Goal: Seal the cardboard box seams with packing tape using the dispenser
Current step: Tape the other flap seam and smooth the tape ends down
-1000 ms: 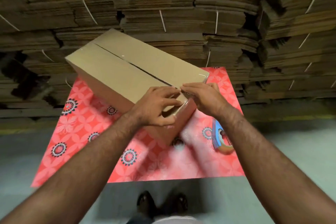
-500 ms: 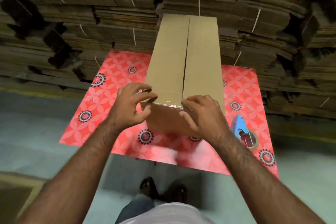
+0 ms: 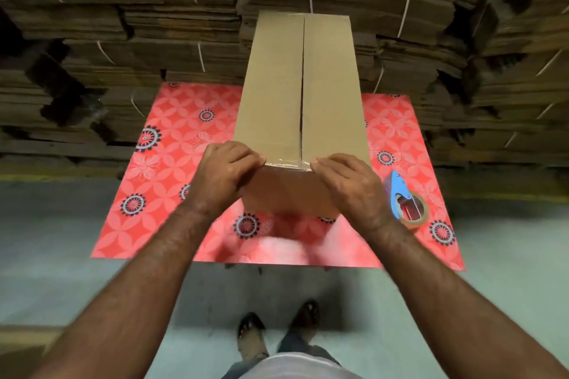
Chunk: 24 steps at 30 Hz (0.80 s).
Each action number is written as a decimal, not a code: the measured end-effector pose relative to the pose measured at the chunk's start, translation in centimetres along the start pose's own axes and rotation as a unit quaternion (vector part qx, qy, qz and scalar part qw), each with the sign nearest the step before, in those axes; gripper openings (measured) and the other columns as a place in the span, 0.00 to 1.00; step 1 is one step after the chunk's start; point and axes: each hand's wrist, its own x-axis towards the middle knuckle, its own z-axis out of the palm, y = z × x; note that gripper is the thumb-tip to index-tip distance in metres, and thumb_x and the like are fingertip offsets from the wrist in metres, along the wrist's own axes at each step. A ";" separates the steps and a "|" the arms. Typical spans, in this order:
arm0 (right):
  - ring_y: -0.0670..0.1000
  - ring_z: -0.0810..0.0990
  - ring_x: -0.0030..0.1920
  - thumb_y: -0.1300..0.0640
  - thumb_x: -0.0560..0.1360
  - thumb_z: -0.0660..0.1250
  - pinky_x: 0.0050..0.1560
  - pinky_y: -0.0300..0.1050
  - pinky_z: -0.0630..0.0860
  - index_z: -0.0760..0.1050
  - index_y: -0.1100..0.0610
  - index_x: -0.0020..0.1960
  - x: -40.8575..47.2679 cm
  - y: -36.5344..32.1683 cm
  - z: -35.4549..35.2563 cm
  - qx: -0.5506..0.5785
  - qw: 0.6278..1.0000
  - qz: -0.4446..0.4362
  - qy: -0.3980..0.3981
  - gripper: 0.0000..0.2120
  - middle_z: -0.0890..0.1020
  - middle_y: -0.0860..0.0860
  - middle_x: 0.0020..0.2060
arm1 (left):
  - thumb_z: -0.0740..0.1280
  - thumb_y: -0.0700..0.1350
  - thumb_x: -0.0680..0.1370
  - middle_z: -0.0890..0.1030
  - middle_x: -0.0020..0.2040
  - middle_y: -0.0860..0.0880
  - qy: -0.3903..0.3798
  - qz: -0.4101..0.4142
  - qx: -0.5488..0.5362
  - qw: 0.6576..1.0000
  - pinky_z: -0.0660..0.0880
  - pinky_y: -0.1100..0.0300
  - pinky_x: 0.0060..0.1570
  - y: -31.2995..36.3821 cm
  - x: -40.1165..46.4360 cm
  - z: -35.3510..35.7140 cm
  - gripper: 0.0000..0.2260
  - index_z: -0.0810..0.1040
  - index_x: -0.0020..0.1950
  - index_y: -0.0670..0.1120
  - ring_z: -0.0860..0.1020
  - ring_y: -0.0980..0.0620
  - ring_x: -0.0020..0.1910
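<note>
A long cardboard box (image 3: 274,95) stands on a red patterned mat (image 3: 172,163), its open centre seam (image 3: 302,86) running straight away from me. Clear tape (image 3: 288,163) crosses the near top edge over the seam's end. My left hand (image 3: 226,175) grips the near left corner, fingers curled over the top edge. At the near right corner, my right hand (image 3: 348,184) holds the edge, fingers bent onto the tape. The blue tape dispenser (image 3: 406,200) lies on the mat just right of my right hand, untouched.
Tall stacks of flattened, strapped cardboard (image 3: 154,24) form a wall close behind the mat and box. A grey-green floor (image 3: 61,240) surrounds the mat. My feet (image 3: 277,329) stand at the mat's near edge.
The box has been turned from a diagonal to pointing straight away from me. My hands have slid apart from the seam's end toward the near corners.
</note>
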 end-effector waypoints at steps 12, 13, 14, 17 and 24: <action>0.57 0.70 0.73 0.63 0.66 0.54 0.74 0.53 0.61 0.70 0.63 0.73 1.3 -8.5 1.3 -0.003 0.989 0.087 -0.121 0.35 0.72 0.58 0.72 | 0.70 0.37 0.74 0.82 0.49 0.44 -0.010 -0.026 -0.077 0.997 0.75 0.50 0.46 0.3 0.0 -0.1 0.08 0.84 0.53 0.42 0.78 0.41 0.47; 0.56 0.68 0.75 0.62 0.66 0.54 0.76 0.52 0.59 0.68 0.63 0.75 0.8 -7.9 1.0 -0.012 0.986 0.096 -0.132 0.36 0.70 0.58 0.74 | 0.71 0.37 0.75 0.82 0.49 0.45 -0.014 -0.022 -0.076 0.997 0.75 0.49 0.46 0.1 -0.1 -0.1 0.08 0.83 0.54 0.42 0.78 0.41 0.47; 0.56 0.66 0.76 0.61 0.65 0.55 0.77 0.52 0.57 0.66 0.63 0.76 -0.1 -6.8 0.4 -0.021 0.985 0.108 -0.134 0.38 0.68 0.58 0.75 | 0.71 0.37 0.75 0.82 0.50 0.45 -0.018 -0.021 -0.075 0.997 0.75 0.49 0.46 -0.1 -0.2 -0.1 0.09 0.83 0.54 0.43 0.78 0.41 0.48; 0.56 0.62 0.78 0.66 0.67 0.56 0.78 0.55 0.56 0.62 0.63 0.78 -3.8 -2.7 -1.8 -0.064 0.976 0.169 -0.119 0.38 0.65 0.57 0.77 | 0.74 0.35 0.73 0.82 0.50 0.46 -0.024 -0.033 -0.079 0.996 0.75 0.49 0.45 -0.3 -0.2 0.1 0.12 0.83 0.54 0.44 0.78 0.42 0.48; 0.61 0.77 0.61 0.59 0.72 0.65 0.62 0.56 0.72 0.78 0.62 0.63 -2.3 -4.8 -2.5 -0.046 0.983 0.178 0.013 0.20 0.80 0.59 0.59 | 0.73 0.32 0.71 0.81 0.47 0.45 -0.012 -0.061 -0.084 0.994 0.74 0.49 0.46 0.3 0.0 0.4 0.12 0.84 0.52 0.42 0.78 0.41 0.47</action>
